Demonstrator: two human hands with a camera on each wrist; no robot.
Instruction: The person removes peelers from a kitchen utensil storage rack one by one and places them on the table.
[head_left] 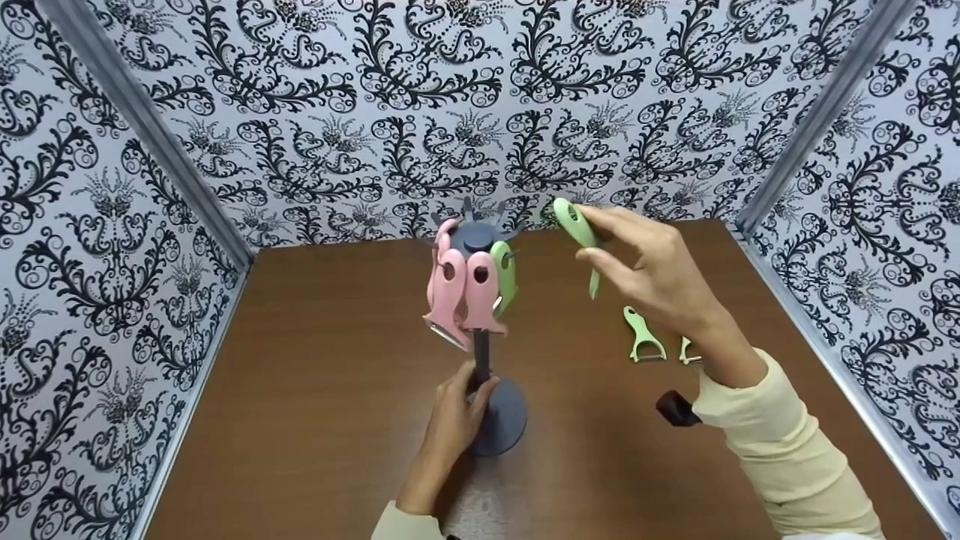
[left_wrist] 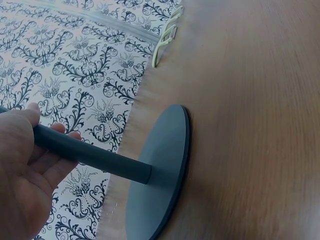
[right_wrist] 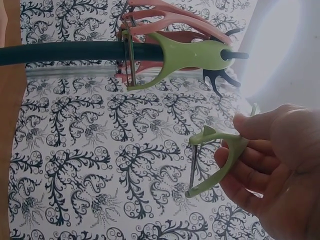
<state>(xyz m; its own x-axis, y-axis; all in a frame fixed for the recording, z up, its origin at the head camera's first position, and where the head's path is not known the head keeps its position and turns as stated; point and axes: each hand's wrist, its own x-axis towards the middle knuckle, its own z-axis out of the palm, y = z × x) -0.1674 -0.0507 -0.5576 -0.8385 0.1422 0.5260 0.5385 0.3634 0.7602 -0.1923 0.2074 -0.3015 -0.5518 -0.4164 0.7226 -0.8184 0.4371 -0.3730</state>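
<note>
My left hand (head_left: pixel 453 412) grips the dark grey post (left_wrist: pixel 90 152) of a utensil stand, just above its round base (head_left: pixel 504 420). Several pink peelers (head_left: pixel 480 289) hang from hooks on the stand's top (head_left: pixel 477 236). On the right side of the rack hangs one green peeler (right_wrist: pixel 195 55), its handle hole over a hook. My right hand (head_left: pixel 652 262) pinches another green peeler (right_wrist: pixel 220 155) by its handle between thumb and fingers. It is raised in the air to the right of the rack, blade end downward in the head view.
Two green peelers lie on the brown table (head_left: pixel 322 375) at the right; one (head_left: pixel 643 337) shows whole, the other peeler (head_left: pixel 688 351) is partly hidden behind my right wrist. Bare hooks (right_wrist: pixel 220 82) stick out at the rack's back. Patterned walls (head_left: pixel 465 112) close three sides.
</note>
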